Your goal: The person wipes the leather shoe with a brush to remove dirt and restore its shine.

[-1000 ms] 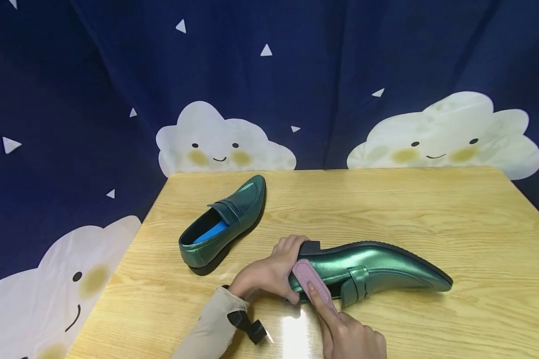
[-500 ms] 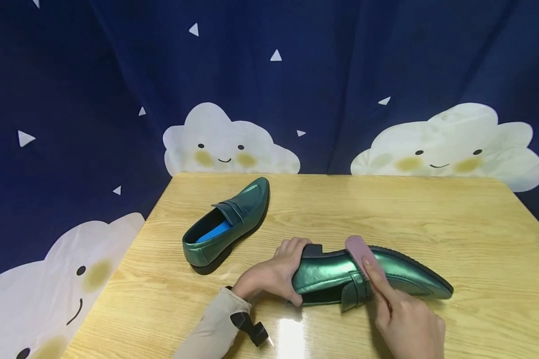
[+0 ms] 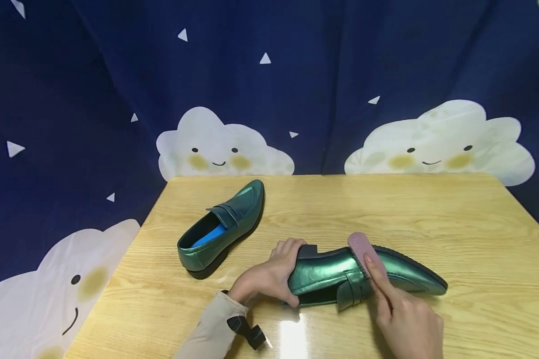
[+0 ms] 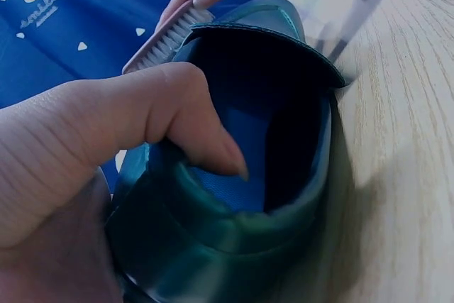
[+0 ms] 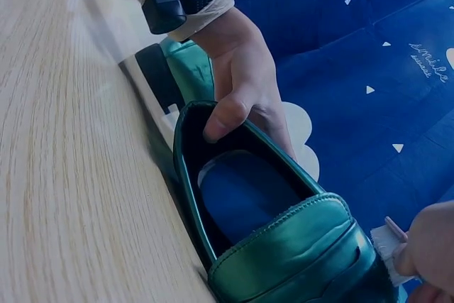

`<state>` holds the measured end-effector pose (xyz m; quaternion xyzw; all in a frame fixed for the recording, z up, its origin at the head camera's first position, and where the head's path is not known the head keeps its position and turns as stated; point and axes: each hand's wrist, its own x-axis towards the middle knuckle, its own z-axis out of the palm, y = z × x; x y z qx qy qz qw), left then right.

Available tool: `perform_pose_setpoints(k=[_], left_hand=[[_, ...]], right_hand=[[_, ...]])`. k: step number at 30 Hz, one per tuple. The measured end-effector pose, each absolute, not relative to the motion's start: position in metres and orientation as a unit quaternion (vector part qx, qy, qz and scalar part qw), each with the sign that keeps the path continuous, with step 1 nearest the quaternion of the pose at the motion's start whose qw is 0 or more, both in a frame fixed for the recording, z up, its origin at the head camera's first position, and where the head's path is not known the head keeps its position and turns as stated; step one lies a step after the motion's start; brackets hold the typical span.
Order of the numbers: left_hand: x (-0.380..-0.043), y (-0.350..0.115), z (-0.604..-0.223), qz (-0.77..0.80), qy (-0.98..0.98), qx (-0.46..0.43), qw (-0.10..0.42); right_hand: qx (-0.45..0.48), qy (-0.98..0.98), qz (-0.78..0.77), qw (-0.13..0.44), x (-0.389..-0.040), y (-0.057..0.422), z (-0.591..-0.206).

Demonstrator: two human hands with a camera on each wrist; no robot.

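Note:
A shiny green loafer (image 3: pixel 323 271) lies on its side, toe to the right, its opening toward me and its dark sole facing away. My left hand (image 3: pixel 269 275) grips the heel end, and the left wrist view shows that thumb hooked over the rim into the opening, above a blue insole (image 4: pixel 237 154). In my right hand (image 3: pixel 406 316) is a pink-backed brush (image 3: pixel 361 247), index finger laid along its back. White bristles (image 4: pixel 163 44) face the loafer's upper just beside the strap (image 3: pixel 354 289).
The matching green loafer (image 3: pixel 247 212) stands upright at the back left of the wooden table (image 3: pixel 408 209), toe pointing away. Behind the table hangs a dark blue curtain (image 3: pixel 233 75) with clouds and triangles. A black wrist camera (image 3: pixel 247 331) sits on the left sleeve.
My right hand has swept the brush from the loafer's heel rightward to beside the strap, then stayed about there. The left hand keeps its grip on the heel. The head view shifts slightly.

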<state>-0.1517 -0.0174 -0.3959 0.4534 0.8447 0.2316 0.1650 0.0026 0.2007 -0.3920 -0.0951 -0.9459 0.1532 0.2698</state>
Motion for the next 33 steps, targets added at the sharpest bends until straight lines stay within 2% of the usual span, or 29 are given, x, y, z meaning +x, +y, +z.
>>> perform_pose_setpoints(k=[9,16,22,25,29,33], left_hand=[[-0.149,-0.017,-0.398,0.239,0.845,0.447,0.168],[-0.149,-0.017,-0.399,0.254,0.845,0.442,0.161],[-0.149,-0.017,-0.398,0.253,0.846,0.441,0.161],[-0.149,-0.017,-0.398,0.256,0.844,0.443,0.161],[-0.151,-0.018,-0.399,0.266,0.837,0.449,0.163],[-0.153,-0.02,-0.4,0.276,0.829,0.457,0.165]], right_hand=[[-0.092,-0.943,0.151,0.282,0.004,0.203,-0.392],[-0.134,-0.939,0.141,0.285,0.007,0.215,-0.388],[-0.024,-0.945,0.12,0.303,0.008,0.183,-0.403],[0.001,-0.946,0.117,0.303,0.009,0.17,-0.406],[-0.036,-0.947,0.119,0.297,0.01,0.178,-0.399],[-0.142,-0.944,0.128,0.27,0.014,0.203,-0.388]])
